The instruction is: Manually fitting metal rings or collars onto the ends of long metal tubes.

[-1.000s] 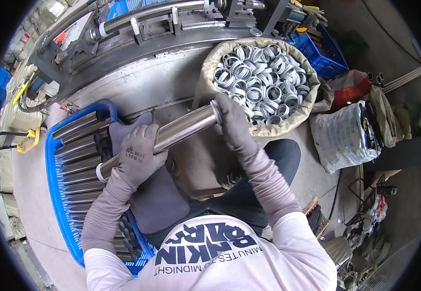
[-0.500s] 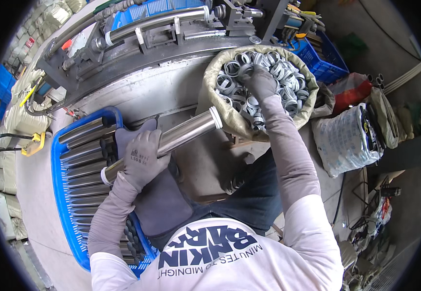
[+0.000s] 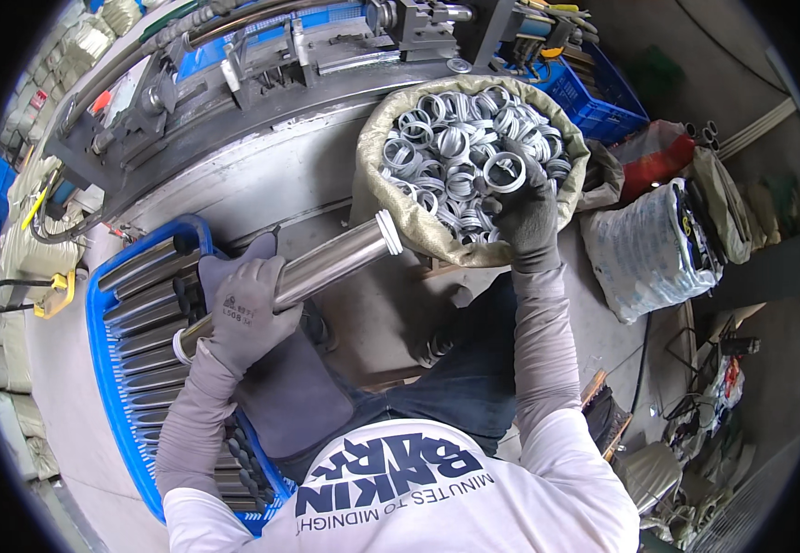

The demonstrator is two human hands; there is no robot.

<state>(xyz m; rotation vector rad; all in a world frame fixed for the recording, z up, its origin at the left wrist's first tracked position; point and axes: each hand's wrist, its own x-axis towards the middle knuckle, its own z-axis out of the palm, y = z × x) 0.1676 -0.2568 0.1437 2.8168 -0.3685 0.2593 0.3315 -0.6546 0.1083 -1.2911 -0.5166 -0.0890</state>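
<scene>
My left hand [image 3: 251, 315], in a grey glove, is closed around a shiny metal tube [image 3: 331, 267], tilted up to the right. White rings [image 3: 388, 233] sit on its upper end, and another white ring [image 3: 181, 347] on its lower end. Over the near right side of a woven sack [image 3: 377, 189], my gloved right hand [image 3: 531, 221] grips a pale ring [image 3: 505, 190] by its edge. Loose grey and white rings [image 3: 453, 143] fill the sack. Part of the right fingers is hidden behind the ring.
A blue basket [image 3: 105, 369] of metal tubes stands on my left. Across the far side runs a metal machine [image 3: 225, 120] with upright supports. Right of the sack are a blue crate [image 3: 625, 120] and a white bag [image 3: 644, 249]. A dark pad [image 3: 294, 396] lies over my leg.
My right hand has drawn back toward me from among the rings and now shows a ring in its fingers. The tube lying across the machine's supports has left them. The view has shifted slightly.
</scene>
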